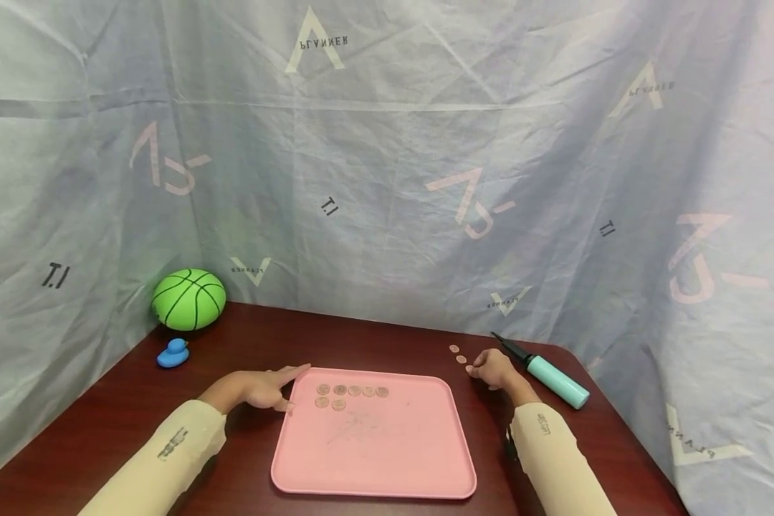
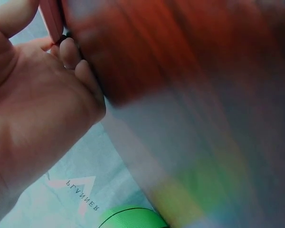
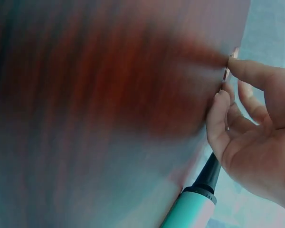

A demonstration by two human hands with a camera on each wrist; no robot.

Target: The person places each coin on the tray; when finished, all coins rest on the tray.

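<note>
A pink tray (image 1: 387, 459) lies on the table, with several coins (image 1: 369, 392) in a row near its far left corner and two coins (image 1: 330, 403) just below them. My left hand (image 1: 261, 389) rests at the tray's left rim, its index finger stretched along the far corner and its thumb at the side. In the left wrist view the tray's edge (image 2: 51, 21) shows between thumb and fingers. Right of the tray, my right hand (image 1: 493, 368) pinches a coin (image 1: 469, 369) with thumb and fingertips, close to the tabletop. Two more coins (image 1: 458, 354) lie just beyond it.
A teal hand pump (image 1: 557, 381) with a black nozzle lies right of my right hand. At the back left stand a green basketball (image 1: 189, 299) and a blue rubber duck (image 1: 173, 353). Grey printed cloth (image 1: 374, 143) hangs behind the dark red table (image 1: 251, 330).
</note>
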